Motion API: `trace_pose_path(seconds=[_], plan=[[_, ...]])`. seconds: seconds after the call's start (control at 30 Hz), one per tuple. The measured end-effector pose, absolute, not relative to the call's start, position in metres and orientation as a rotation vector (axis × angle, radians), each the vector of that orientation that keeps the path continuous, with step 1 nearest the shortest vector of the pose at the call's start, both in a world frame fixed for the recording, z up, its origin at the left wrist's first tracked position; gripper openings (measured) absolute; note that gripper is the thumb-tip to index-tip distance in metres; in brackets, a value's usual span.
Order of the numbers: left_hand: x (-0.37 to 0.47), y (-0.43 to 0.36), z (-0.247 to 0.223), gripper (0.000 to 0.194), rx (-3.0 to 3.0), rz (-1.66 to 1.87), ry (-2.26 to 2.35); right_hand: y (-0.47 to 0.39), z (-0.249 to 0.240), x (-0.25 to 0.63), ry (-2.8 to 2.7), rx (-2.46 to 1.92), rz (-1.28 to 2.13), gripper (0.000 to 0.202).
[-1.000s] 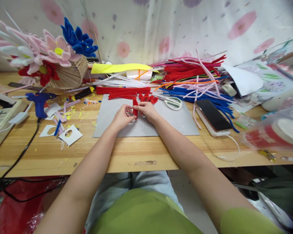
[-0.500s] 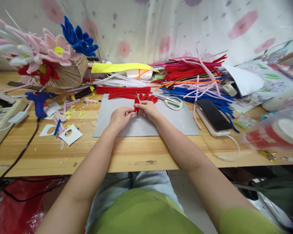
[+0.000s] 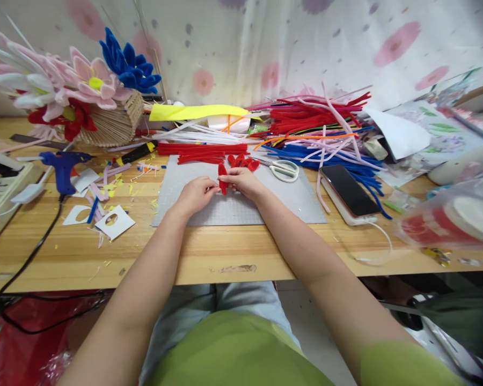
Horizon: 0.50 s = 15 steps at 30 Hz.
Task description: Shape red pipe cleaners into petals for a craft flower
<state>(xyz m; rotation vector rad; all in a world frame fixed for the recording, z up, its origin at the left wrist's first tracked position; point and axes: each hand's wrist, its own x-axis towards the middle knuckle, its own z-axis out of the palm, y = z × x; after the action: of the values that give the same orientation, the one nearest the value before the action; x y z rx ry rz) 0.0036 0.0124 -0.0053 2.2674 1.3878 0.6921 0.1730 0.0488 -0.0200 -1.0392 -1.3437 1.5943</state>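
Observation:
Above the grey cutting mat (image 3: 173, 206), my right hand (image 3: 243, 181) pinches a red fuzzy pipe-cleaner petal (image 3: 222, 170) that stands roughly upright. The fingertips of my left hand (image 3: 199, 193) are closed at the petal's lower left edge. What exactly they grip there is too small to make out. Just behind my right hand lie several finished red petals (image 3: 241, 160) on the mat. Scissors (image 3: 285, 170) with pale handles rest to their right. A row of straight red pipe cleaners (image 3: 203, 150) runs along the mat's far edge.
A blue glue gun (image 3: 64, 169), a cutter knife (image 3: 137, 153) and paper scraps (image 3: 116, 222) are on the left, below fuzzy flowers (image 3: 94, 80). Blue pipe cleaners (image 3: 346, 169), a phone (image 3: 350, 190) on a white power bank and a bagged cup (image 3: 446, 220) occupy the right.
The petal has come slightly down and toward me, apart from the other red petals, turning its broader side to view. Both hands stay closed close together. The view has shifted slightly.

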Motion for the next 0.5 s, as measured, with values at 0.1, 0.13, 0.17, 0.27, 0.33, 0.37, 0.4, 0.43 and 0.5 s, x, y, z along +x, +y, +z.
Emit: trace_pose_path(seconds=[0.1,0.13,0.17,0.27,0.33,0.37,0.4,0.43,0.5], plan=[[0.001,0.013,-0.008,0.018,2.189,0.677,1.411,0.05,-0.022,0.174,-1.368,-1.044,1.589,0.031],[0.0,0.014,-0.009,0.018,2.165,0.692,1.414,0.05,-0.022,0.175,-1.367,-1.042,1.592,0.031],[0.0,0.015,-0.01,0.019,2.145,0.722,1.422,0.05,-0.022,0.175,-1.359,-1.04,1.597,0.031],[0.003,0.018,-0.013,0.025,2.026,0.848,1.561,0.05,-0.021,0.174,-1.292,-1.039,1.601,0.031],[0.007,0.018,-0.014,0.03,1.89,0.885,1.694,0.05,-0.02,0.173,-1.246,-1.048,1.578,0.032],[0.009,0.018,-0.015,0.031,1.836,0.888,1.732,0.05,-0.02,0.172,-1.23,-1.056,1.558,0.033],[0.011,0.017,-0.016,0.029,1.809,0.89,1.739,0.05,-0.021,0.171,-1.221,-1.064,1.533,0.034],[0.014,0.016,-0.017,0.026,1.805,0.896,1.717,0.05,-0.021,0.17,-1.216,-1.074,1.505,0.034],[0.018,0.015,-0.021,0.023,1.798,0.932,1.623,0.05,-0.021,0.168,-1.214,-1.089,1.447,0.037]])
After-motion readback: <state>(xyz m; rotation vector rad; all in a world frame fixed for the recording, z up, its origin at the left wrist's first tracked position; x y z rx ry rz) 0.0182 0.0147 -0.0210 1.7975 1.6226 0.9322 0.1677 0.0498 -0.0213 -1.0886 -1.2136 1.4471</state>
